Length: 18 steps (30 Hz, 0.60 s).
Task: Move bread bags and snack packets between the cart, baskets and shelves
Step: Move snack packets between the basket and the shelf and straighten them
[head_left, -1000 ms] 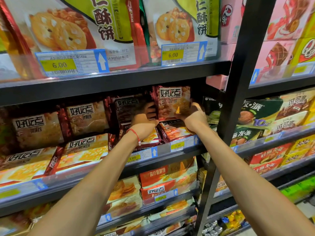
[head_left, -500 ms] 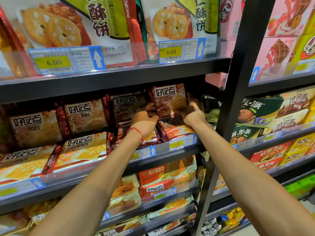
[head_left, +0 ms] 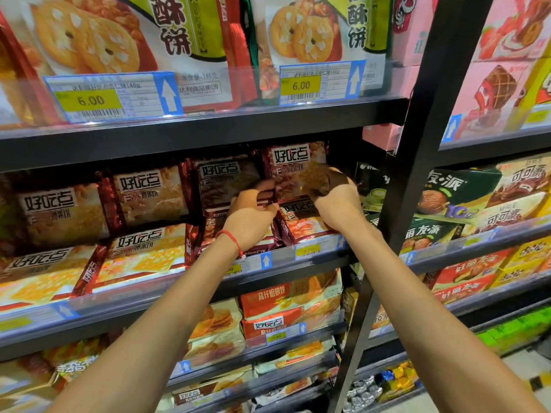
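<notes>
Both forearms reach to the middle shelf (head_left: 143,305). The left hand (head_left: 250,216) pinches the left edge of an upright snack packet (head_left: 298,171); the right hand (head_left: 337,201) grips its right side. It stands at the row's right end, behind flat packets (head_left: 307,226). This placement looks nearly done; what stock is left cannot be told.

I have both bare arms stretched forward and upward, forearms converging. My left hand (head_left: 253,216) shows its back, fingers curled on the near edge of a packet (head_left: 298,174), a red cord (head_left: 232,238) round the wrist. Just right of it, my right hand (head_left: 337,201) grips the packet's other edge.
</notes>
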{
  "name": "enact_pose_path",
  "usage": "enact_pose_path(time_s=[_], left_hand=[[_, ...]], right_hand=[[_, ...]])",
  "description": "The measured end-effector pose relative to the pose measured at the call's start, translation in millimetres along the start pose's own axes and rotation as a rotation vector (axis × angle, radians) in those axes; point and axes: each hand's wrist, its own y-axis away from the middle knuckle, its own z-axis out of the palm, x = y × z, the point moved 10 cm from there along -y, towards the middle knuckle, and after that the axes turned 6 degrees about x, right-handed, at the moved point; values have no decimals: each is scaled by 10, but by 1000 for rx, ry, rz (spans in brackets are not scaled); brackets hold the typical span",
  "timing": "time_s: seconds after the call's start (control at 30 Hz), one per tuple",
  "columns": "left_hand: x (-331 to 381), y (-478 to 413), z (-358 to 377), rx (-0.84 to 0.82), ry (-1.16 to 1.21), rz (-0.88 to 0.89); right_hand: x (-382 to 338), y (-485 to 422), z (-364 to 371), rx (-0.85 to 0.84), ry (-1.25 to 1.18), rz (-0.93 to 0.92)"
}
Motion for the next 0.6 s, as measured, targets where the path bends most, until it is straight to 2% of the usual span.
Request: enact_pose_path(time_s=[0.1,0.17,0.27,0.43,0.53,0.6], left_hand=[[23,84,-116,32,97,13],[38,121,-243,78,121,40],[-76,225,-556,195,58,8],[-366,440,-1140,418,-71,-140],[-612,410,-1087,333,-105,-337],[-693,350,-1016,296,-95,-368]], right_hand=[[-36,101,23,-50,12,-28],[-139,173,66,-68,85,-114],[-310,324,183,-111,20,-220],[-475,444,336,-117,-23,-268],[-495,428,459,-114,39,-238],[-447,398,611,-158,105,-186]])
